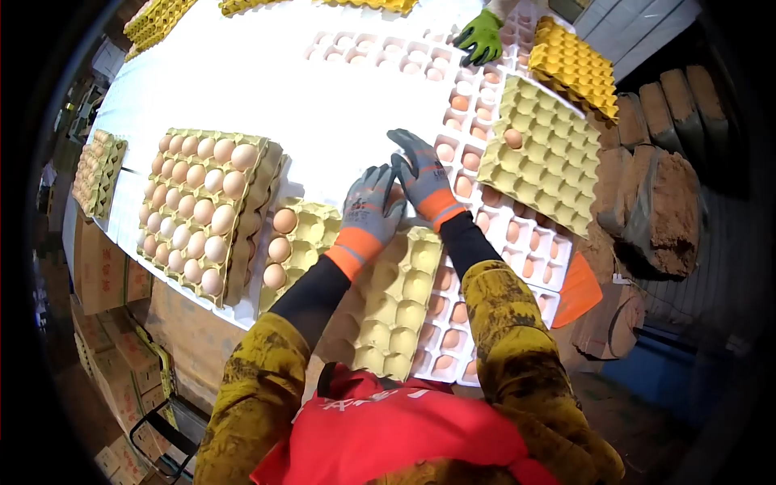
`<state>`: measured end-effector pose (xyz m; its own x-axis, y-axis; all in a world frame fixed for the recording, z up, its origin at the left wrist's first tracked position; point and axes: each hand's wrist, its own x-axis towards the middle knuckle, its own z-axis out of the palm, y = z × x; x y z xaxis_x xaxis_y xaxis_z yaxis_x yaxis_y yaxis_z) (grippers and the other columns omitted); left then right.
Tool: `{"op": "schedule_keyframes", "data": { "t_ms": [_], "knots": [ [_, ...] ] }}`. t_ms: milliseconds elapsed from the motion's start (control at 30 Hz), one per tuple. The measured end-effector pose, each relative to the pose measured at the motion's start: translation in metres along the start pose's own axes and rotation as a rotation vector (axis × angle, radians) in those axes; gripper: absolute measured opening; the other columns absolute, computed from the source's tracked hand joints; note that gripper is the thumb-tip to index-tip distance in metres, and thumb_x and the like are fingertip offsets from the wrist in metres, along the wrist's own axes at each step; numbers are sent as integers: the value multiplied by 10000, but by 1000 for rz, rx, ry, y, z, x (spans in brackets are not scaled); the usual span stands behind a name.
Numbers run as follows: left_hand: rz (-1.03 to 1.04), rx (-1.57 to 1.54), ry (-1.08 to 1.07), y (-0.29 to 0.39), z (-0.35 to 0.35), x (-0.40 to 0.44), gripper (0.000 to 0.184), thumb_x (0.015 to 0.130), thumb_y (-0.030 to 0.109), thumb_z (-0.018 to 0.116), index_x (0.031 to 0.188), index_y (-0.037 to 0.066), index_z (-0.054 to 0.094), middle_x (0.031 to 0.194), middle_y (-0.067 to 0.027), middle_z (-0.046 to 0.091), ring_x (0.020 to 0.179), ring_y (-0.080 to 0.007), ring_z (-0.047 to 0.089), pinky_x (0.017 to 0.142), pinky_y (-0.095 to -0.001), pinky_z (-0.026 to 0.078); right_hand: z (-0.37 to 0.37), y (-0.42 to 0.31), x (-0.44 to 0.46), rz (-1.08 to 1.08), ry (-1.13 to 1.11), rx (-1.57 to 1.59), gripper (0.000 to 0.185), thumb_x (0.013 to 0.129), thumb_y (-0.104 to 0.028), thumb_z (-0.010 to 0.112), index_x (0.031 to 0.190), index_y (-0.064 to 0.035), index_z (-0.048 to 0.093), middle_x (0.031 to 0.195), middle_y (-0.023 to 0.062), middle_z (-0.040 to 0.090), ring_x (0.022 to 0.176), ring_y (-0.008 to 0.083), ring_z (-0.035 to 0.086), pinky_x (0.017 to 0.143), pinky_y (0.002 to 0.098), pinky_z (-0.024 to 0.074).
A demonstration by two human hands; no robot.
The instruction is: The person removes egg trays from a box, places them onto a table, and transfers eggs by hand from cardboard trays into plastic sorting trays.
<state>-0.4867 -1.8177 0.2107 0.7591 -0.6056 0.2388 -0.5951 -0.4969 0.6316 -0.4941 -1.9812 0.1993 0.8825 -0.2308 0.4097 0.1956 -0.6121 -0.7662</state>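
My left hand, in a grey glove with an orange cuff, is closed around a brown egg that shows between thumb and fingers. Touching it, my right hand, gloved alike, has its fingers curled downward; what lies under them is hidden. Below both hands, a pulp egg tray with bare cups leans toward my body. Right of them, white foam trays hold brown eggs in their cells. A pulp tray carrying a single egg rests over those foam trays.
At left stands a stack of egg-filled pulp trays; beside it, another tray has several eggs along one side. A co-worker's green-gloved hand reaches in at the top. Yellow trays and an orange plastic piece lie right.
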Motion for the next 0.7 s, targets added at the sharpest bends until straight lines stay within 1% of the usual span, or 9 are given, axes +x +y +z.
{"op": "schedule_keyframes", "data": {
  "t_ms": [133, 200, 300, 333, 400, 467, 567, 633, 700],
  "knots": [
    [34, -31, 140, 11, -81, -34, 484, 899, 22, 635, 1379, 37, 575, 1400, -182, 567, 1319, -374, 513, 1115, -439, 403, -4, -3, -6, 56, 31, 106, 424, 938, -118, 605, 1362, -118, 594, 1341, 190, 594, 1285, 367, 530, 1080, 429, 439],
    [54, 120, 204, 8, -122, -63, 550, 848, 30, 649, 1391, 42, 558, 1357, -181, 586, 1289, -396, 519, 1101, -474, 404, -27, -57, 0, 19, -59, -107, 362, 961, -69, 598, 1321, -66, 627, 1278, 128, 651, 1185, 273, 595, 1054, 377, 450],
    [-51, 219, 139, -8, -147, -116, 629, 799, -21, 616, 1418, 30, 517, 1416, -212, 515, 1315, -422, 473, 1117, -503, 368, 6, -98, -3, -1, -255, 185, 352, 917, -57, 651, 1264, -115, 671, 1233, 88, 679, 1060, 279, 643, 1009, 388, 485],
    [-120, 213, 105, -8, -150, -127, 655, 767, -33, 590, 1414, 42, 522, 1426, -215, 496, 1332, -427, 449, 1121, -512, 352, 23, -103, 1, -175, -290, 116, 399, 873, -94, 658, 1267, -158, 662, 1176, 92, 694, 1040, 305, 639, 913, 395, 529],
    [-233, 290, 41, -1, -154, -137, 668, 756, -16, 579, 1418, 60, 528, 1423, -227, 489, 1318, -434, 449, 1108, -510, 361, 61, -109, 9, -407, -503, -77, 478, 852, -121, 619, 1320, -217, 628, 1375, 69, 595, 1201, 324, 559, 1031, 430, 453],
    [-259, 381, -51, -13, -152, -152, 617, 775, -4, 598, 1386, 75, 556, 1402, -205, 520, 1266, -424, 496, 1071, -481, 402, 101, -108, 15, -697, -442, -190, 433, 842, -127, 625, 1266, -215, 653, 1366, 65, 579, 1225, 315, 536, 1056, 435, 423],
    [-254, 423, -99, -27, -153, -159, 546, 804, 14, 607, 1344, 88, 589, 1373, -175, 549, 1202, -401, 536, 1020, -461, 438, 124, -97, 25, -730, -665, -186, 379, 835, -119, 638, 1206, -191, 666, 1279, 50, 608, 1244, 293, 526, 1080, 419, 399],
    [-236, 431, -75, -35, -153, -160, 493, 817, 8, 615, 1301, 102, 616, 1341, -141, 576, 1165, -378, 556, 984, -458, 454, 105, -103, 28, -423, -540, 219, 325, 827, -115, 659, 1151, -143, 668, 1187, 77, 621, 1173, 279, 564, 1040, 406, 438],
    [-233, 365, -69, -38, -161, -159, 493, 806, -1, 630, 1287, 103, 619, 1322, -147, 584, 1145, -388, 562, 972, -460, 459, 87, -120, 16, 374, -446, 822, 321, 824, -111, 691, 1141, -77, 652, 1156, 75, 610, 1096, 214, 587, 1001, 366, 461]
  ]
}}
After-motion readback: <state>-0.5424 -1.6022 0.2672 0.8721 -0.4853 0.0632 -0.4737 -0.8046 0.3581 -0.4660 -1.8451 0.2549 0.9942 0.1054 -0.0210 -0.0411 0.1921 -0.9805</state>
